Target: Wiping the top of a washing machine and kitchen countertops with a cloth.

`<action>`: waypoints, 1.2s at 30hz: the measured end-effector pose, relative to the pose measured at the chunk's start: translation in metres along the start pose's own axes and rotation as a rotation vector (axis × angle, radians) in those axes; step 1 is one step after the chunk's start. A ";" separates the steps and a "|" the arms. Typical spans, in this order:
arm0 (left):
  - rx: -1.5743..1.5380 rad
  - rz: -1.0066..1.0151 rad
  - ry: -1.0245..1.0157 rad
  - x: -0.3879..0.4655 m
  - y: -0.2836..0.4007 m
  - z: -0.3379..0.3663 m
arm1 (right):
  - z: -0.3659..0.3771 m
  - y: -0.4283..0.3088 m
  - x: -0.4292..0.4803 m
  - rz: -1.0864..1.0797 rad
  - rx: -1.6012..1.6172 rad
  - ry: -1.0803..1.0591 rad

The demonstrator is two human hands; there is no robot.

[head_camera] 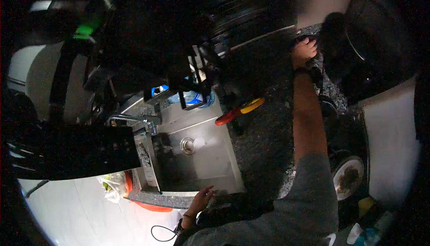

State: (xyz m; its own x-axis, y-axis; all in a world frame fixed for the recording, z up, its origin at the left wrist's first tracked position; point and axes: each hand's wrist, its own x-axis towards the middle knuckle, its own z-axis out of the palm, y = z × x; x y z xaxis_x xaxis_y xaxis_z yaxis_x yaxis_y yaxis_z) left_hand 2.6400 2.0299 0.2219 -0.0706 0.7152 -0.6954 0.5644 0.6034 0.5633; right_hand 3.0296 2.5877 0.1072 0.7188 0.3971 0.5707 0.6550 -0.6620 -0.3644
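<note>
My left hand [201, 199] is at the lower middle, by the corner of a stainless steel sink [215, 158]. Its fingers are slightly apart, and I see nothing held in it. My right arm stretches up the picture, and my right hand [305, 49] is beside a dark, rounded object [369, 48]. Its fingers are curled; shadow hides whether they grip anything. Between the hands, a red and yellow object [240, 111] lies across the sink's edge and the dark speckled counter [262, 145].
A metal faucet [134, 118] reaches over the sink. A dark rack [193, 100] and a blue-labelled clear container [208, 100] stand beyond it. A plastic bag [112, 187] is at lower left. A pan or plate with brown residue [349, 178] sits right of my right arm.
</note>
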 end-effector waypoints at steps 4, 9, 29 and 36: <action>-0.070 -0.067 0.046 -0.008 -0.003 -0.009 | -0.048 -0.027 -0.043 -0.409 0.228 -0.444; -0.056 0.073 -0.047 0.014 0.008 0.000 | 0.011 0.013 -0.064 -0.647 0.426 -0.161; -0.071 0.045 0.075 0.001 0.001 -0.002 | 0.013 0.010 -0.014 -0.440 0.208 -0.625; -0.098 0.003 0.055 0.005 -0.029 0.000 | -0.002 -0.041 -0.054 0.083 0.340 -0.724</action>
State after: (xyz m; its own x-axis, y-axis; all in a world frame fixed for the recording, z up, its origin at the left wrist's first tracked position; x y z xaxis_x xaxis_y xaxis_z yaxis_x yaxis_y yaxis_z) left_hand 2.6239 2.0160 0.2023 -0.1155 0.7340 -0.6693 0.4815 0.6307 0.6086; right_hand 2.9630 2.5919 0.0928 0.6648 0.7457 -0.0445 0.5441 -0.5242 -0.6551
